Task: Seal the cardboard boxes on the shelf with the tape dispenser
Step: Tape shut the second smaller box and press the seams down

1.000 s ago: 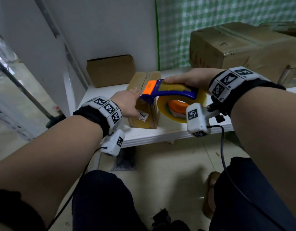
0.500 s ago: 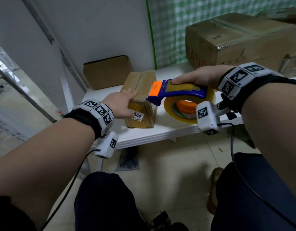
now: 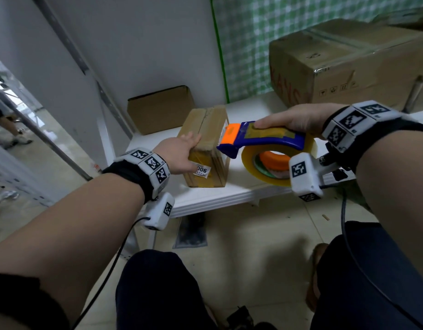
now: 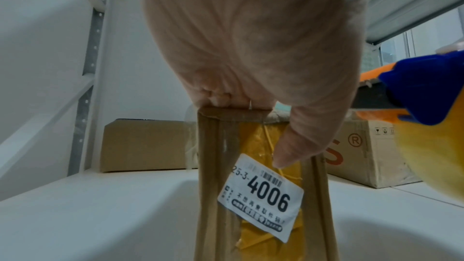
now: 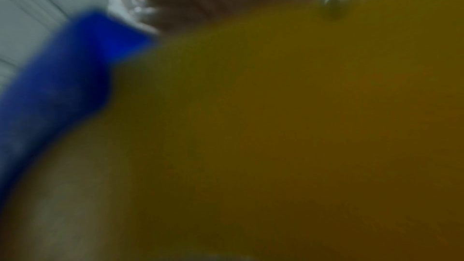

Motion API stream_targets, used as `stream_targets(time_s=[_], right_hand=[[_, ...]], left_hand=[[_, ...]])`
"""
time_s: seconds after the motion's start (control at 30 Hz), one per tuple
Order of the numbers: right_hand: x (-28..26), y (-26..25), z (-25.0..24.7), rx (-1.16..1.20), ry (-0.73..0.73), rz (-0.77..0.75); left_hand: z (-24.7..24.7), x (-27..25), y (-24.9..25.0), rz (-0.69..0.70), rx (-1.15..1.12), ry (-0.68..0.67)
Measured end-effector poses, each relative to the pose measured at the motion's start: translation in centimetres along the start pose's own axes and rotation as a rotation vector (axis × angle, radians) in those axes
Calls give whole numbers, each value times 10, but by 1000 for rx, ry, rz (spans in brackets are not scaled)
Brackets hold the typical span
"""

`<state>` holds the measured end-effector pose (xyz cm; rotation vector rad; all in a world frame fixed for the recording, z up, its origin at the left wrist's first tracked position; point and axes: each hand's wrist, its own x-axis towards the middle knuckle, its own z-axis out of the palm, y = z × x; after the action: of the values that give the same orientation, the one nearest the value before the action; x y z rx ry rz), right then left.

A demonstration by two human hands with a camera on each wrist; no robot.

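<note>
White shelving [image 3: 229, 198] against a grey wall carries three cardboard boxes, with a green checked sheet [image 3: 265, 32] hanging behind on the right. Nearest the front edge lies a small taped box [image 3: 205, 132]; the left hand [image 3: 179, 154] rests on its near left corner, fingers curled over the top edge and thumb down the near face, as the left wrist view shows. Just beside the thumb sits a white label [image 4: 261, 197] reading "25-3-4006" over small print I cannot read. At the far left stands a plain box [image 3: 160, 109]. A large box [image 3: 348, 65] fills the far right, with partly hidden red lettering. The right hand [image 3: 298, 119] wraps the blue handle of the tape dispenser [image 3: 265, 141], index finger straight along its top; its orange end is at the small box's right edge, though contact cannot be told. Its yellow roll blurs and fills the right wrist view.
</note>
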<state>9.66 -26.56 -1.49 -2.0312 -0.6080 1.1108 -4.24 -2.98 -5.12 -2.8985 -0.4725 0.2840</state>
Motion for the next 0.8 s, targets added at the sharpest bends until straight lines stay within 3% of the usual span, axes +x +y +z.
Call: stream_targets(time_s=[0.47,0.63,0.8], right_hand=[[-7,12,-7,26,24,-25],[-10,17,-10,-53,93,-22],[-6,14,0,-124,143,-12]], left_hand=[[-4,-2,3,-22,14,-34],[-4,-1,3,-17,21,-45],[-18,0,9,-94,-65,-165]])
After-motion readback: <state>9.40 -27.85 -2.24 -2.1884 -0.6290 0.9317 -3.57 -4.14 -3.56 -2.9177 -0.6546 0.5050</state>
